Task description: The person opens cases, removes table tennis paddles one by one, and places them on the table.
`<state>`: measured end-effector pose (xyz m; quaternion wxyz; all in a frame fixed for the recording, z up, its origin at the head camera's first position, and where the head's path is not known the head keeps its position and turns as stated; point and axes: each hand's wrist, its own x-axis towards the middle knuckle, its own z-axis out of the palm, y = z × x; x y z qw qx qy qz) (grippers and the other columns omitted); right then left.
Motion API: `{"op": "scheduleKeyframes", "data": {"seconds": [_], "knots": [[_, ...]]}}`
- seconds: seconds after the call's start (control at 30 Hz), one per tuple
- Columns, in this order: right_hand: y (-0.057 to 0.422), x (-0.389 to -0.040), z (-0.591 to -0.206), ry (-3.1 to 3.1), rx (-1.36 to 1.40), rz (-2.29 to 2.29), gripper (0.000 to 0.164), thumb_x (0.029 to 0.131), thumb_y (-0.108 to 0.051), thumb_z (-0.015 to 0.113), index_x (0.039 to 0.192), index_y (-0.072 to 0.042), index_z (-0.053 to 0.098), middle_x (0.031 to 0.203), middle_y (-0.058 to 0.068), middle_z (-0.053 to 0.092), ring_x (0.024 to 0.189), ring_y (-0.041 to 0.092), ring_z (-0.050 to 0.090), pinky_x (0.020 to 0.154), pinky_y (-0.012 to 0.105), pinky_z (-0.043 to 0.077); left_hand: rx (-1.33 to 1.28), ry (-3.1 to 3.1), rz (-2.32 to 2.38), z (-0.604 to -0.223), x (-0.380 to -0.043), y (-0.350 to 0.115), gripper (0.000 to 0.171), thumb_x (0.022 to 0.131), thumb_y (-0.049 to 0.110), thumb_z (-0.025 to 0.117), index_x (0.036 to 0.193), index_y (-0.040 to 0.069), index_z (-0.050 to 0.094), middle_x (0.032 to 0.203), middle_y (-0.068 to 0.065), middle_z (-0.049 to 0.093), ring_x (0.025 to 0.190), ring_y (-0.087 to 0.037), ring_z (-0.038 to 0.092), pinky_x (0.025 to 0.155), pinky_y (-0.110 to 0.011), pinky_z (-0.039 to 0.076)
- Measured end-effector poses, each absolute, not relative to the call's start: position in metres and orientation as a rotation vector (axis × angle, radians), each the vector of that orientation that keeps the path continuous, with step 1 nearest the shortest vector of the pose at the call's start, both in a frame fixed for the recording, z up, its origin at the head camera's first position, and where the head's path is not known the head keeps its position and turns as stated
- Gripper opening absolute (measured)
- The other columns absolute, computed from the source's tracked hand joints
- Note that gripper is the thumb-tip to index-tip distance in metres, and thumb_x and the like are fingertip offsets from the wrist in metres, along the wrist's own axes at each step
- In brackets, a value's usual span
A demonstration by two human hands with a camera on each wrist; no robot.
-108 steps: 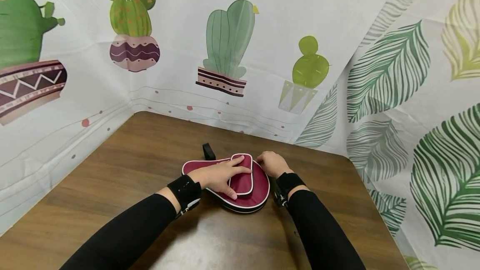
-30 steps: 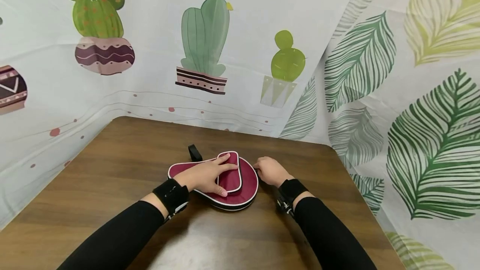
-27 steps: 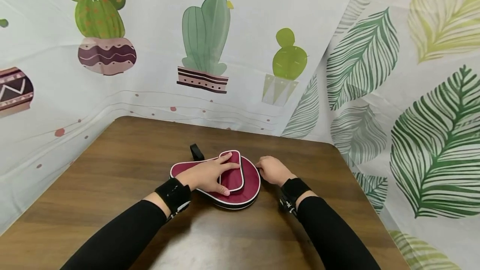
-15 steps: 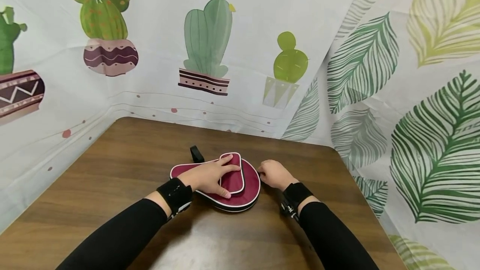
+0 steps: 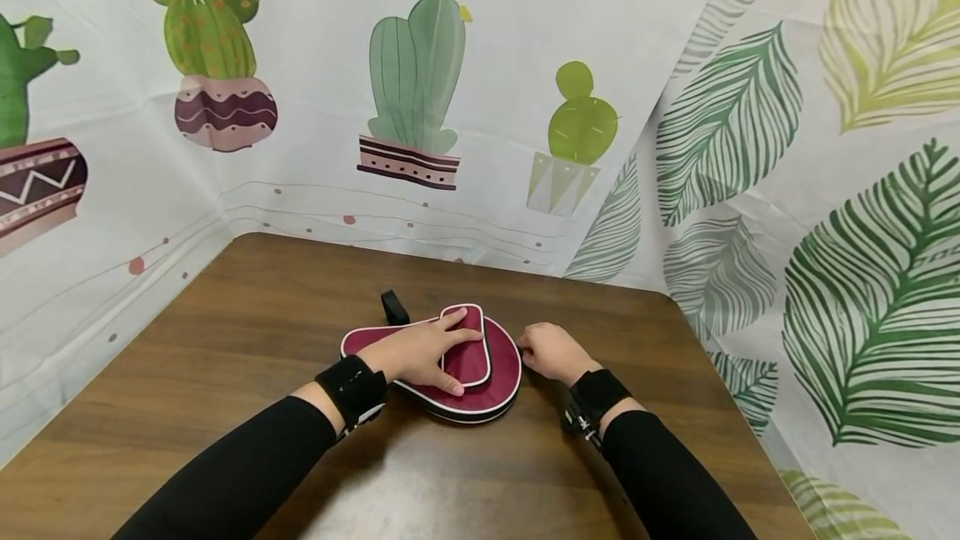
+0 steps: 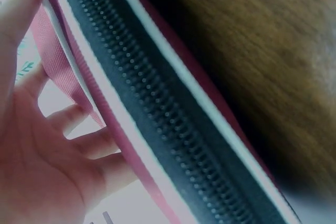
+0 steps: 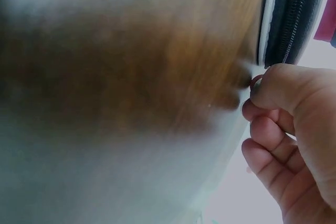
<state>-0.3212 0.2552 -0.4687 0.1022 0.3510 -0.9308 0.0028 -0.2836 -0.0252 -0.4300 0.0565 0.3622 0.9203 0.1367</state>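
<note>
A maroon table tennis bat case with white piping lies flat on the table, its handle end pointing left. A raised pocket sits on its top. My left hand rests spread across the case and pocket, fingers nearly straight. In the left wrist view a black zipper runs along the case's near side wall, its teeth meshed. At the right edge my right hand pinches the zipper pull between thumb and curled forefinger; the pull is mostly hidden by the fingers.
A black strap loop sticks up behind the case's handle end. The brown wooden table meets cloth walls printed with cacti and leaves at its back and sides.
From 3.6 s ago, my right hand has slid a little nearer along the case's right edge, from the far right curve. My left hand has stayed on the case. The head view has shifted.
</note>
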Motion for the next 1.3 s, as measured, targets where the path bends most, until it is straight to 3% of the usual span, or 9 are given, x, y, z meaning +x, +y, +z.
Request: {"op": "scheduleKeyframes", "data": {"seconds": [0.5, 0.8, 1.3], "knots": [[0.245, -0.320, -0.469, -2.798, 1.014, 0.046, 0.021, 0.077, -0.006, 0.060, 0.066, -0.024, 0.061, 0.065, -0.010, 0.051, 0.064, 0.008, 0.048, 0.062, 0.026, 0.041, 1.049, 2.850, 0.394, -0.432, -0.278, -0.030, 0.085, 0.069, 0.062, 0.074, 0.143, 0.036, 0.041, 0.156, -0.011, 0.021, 0.132, -0.033, 0.039, 0.101, -0.043, 0.040], [0.255, -0.314, -0.468, -2.769, 0.988, -0.016, 0.024, 0.074, -0.005, 0.060, 0.060, -0.023, 0.054, 0.062, -0.009, 0.048, 0.061, 0.008, 0.047, 0.060, 0.027, 0.042, 1.085, 2.859, 0.388, -0.431, -0.278, -0.019, 0.084, 0.069, 0.061, 0.074, 0.143, 0.035, 0.042, 0.155, -0.013, 0.023, 0.131, -0.034, 0.041, 0.100, -0.042, 0.041], [0.255, -0.302, -0.462, -2.778, 0.980, 0.012, 0.020, 0.072, -0.004, 0.061, 0.061, -0.021, 0.058, 0.065, -0.008, 0.054, 0.062, 0.009, 0.049, 0.061, 0.029, 0.044, 1.111, 2.879, 0.293, -0.433, -0.274, -0.017, 0.085, 0.073, 0.066, 0.068, 0.145, 0.033, 0.038, 0.155, -0.017, 0.021, 0.130, -0.037, 0.041, 0.103, -0.042, 0.039]]}}
